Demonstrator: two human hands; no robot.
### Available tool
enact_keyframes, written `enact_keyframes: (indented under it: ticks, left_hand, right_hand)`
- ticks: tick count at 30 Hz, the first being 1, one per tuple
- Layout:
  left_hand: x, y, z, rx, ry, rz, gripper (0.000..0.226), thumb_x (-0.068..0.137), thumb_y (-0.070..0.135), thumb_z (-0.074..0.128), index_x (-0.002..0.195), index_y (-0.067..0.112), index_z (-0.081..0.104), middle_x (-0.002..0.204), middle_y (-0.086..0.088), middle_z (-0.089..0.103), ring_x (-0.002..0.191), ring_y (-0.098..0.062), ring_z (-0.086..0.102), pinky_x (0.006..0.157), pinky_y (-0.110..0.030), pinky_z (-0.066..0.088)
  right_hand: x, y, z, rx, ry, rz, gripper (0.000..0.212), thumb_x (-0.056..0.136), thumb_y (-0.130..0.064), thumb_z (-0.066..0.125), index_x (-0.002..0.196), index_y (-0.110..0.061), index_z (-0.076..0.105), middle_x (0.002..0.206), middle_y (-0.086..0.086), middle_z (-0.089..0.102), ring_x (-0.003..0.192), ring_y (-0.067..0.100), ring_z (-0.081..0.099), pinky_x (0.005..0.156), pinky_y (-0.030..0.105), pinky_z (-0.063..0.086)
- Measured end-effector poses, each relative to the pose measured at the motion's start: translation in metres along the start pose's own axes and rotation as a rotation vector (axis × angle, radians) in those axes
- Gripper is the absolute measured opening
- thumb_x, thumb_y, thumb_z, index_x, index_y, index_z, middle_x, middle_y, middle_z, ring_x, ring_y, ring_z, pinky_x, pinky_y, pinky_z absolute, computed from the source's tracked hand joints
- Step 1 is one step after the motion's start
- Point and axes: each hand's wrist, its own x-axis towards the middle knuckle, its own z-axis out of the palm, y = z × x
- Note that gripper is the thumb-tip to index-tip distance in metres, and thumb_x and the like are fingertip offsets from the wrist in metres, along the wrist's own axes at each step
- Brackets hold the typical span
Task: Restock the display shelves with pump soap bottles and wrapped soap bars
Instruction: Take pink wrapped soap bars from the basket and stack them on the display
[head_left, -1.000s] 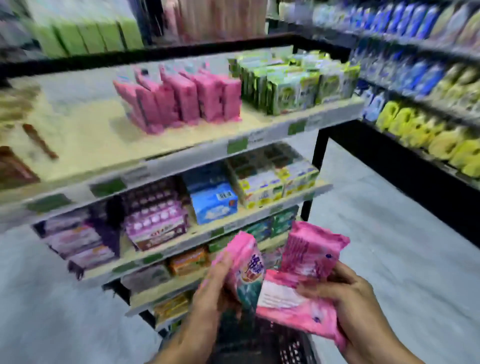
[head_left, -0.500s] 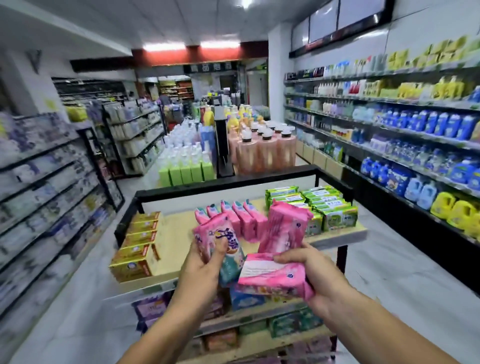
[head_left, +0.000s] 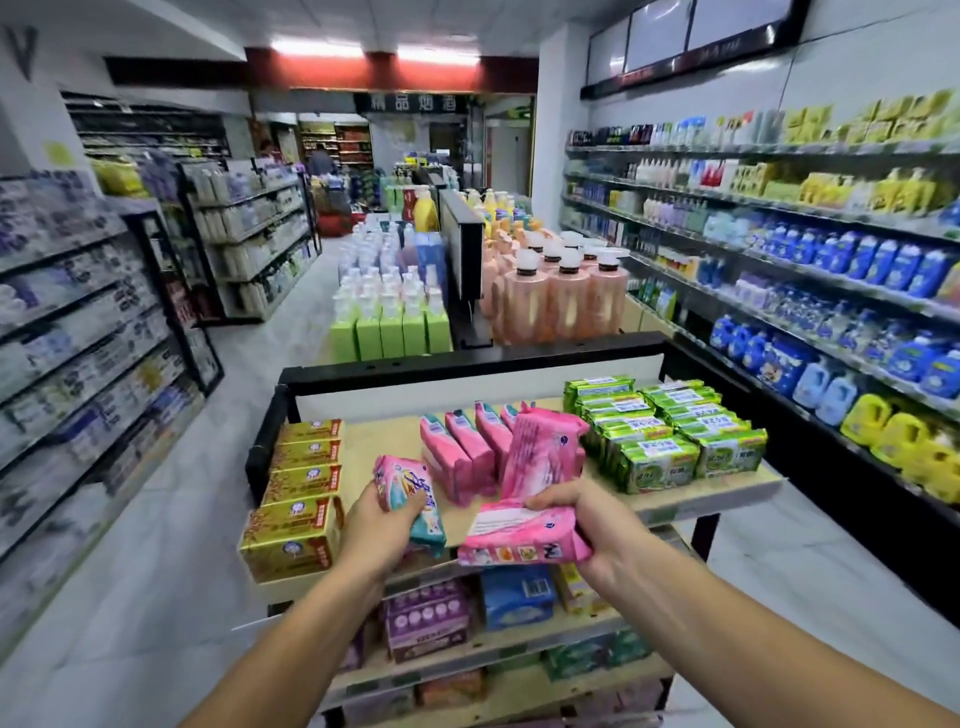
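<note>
My left hand (head_left: 376, 525) grips one pink and teal wrapped soap pack (head_left: 413, 493) above the front of the top shelf (head_left: 384, 441). My right hand (head_left: 587, 519) holds two pink wrapped soap packs: one lies flat (head_left: 519, 538), the other stands upright (head_left: 540, 447). A row of pink soap packs (head_left: 462, 452) stands on edge mid-shelf, just behind my hands. Gold soap boxes (head_left: 298, 499) line the shelf's left side and green soap packs (head_left: 665, 431) fill its right side.
Lower shelves hold purple, blue and green soap packs (head_left: 514, 597). Peach pump bottles (head_left: 561, 296) and white bottles on green boxes (head_left: 389, 312) stand behind the shelf's black back frame (head_left: 467, 364). Stocked wall shelving runs along both aisles. Grey floor lies left and right.
The view has lifted from the lower shelves to the top shelf. Both hands have carried the pink packs up and forward over the shelf's front, the left hand moving apart from the right.
</note>
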Motion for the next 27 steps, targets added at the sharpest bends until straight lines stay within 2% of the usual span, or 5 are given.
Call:
enact_keyframes:
  ticks: [7, 14, 19, 24, 27]
  left_hand:
    - [0.020, 0.000, 0.013, 0.313, 0.118, 0.110, 0.035, 0.095, 0.039, 0.060, 0.123, 0.018, 0.061, 0.098, 0.002, 0.068, 0.076, -0.010, 0.065, 0.053, -0.024, 0.047]
    - [0.023, 0.023, 0.028, 0.775, 0.346, 0.281, 0.054, 0.089, 0.042, 0.064, 0.138, 0.022, 0.055, 0.137, -0.010, 0.052, 0.130, -0.027, 0.042, 0.108, -0.040, 0.033]
    - [0.008, 0.064, 0.074, 0.422, 0.157, 0.640, 0.037, 0.088, 0.042, 0.069, 0.120, 0.024, 0.068, 0.116, 0.012, 0.066, 0.113, -0.006, 0.058, 0.099, -0.027, 0.045]
    - [0.005, 0.073, 0.097, 0.265, -0.097, 0.570, 0.073, 0.075, 0.041, 0.080, 0.141, 0.031, 0.048, 0.104, 0.021, 0.064, 0.093, 0.009, 0.064, 0.075, -0.009, 0.052]
    - [0.004, 0.066, 0.099, 0.187, -0.133, 0.514, 0.064, 0.079, 0.029, 0.080, 0.137, 0.028, 0.053, 0.101, 0.018, 0.068, 0.092, 0.002, 0.069, 0.076, -0.013, 0.054]
  right_hand:
    - [0.028, -0.010, 0.008, -0.068, 0.018, -0.016, 0.046, 0.063, 0.019, 0.060, 0.109, 0.012, 0.063, 0.099, 0.030, 0.071, 0.087, 0.044, 0.071, 0.075, 0.049, 0.060]
    - [0.063, -0.026, -0.017, -0.137, -0.156, 0.069, 0.057, 0.056, 0.015, 0.067, 0.110, -0.001, 0.058, 0.094, 0.022, 0.074, 0.082, 0.041, 0.073, 0.075, 0.048, 0.061]
    - [0.070, -0.035, -0.031, -0.099, -0.319, 0.109, 0.055, 0.060, 0.022, 0.062, 0.109, -0.001, 0.058, 0.095, 0.025, 0.073, 0.073, 0.038, 0.073, 0.059, 0.044, 0.062]
    - [0.072, -0.042, -0.038, -0.081, -0.408, 0.119, 0.045, 0.069, 0.023, 0.055, 0.106, -0.001, 0.065, 0.093, 0.023, 0.074, 0.071, 0.036, 0.073, 0.057, 0.039, 0.061]
    - [0.070, -0.043, -0.041, -0.055, -0.440, 0.087, 0.051, 0.069, 0.022, 0.057, 0.111, -0.005, 0.066, 0.100, 0.025, 0.073, 0.079, 0.040, 0.073, 0.059, 0.042, 0.061]
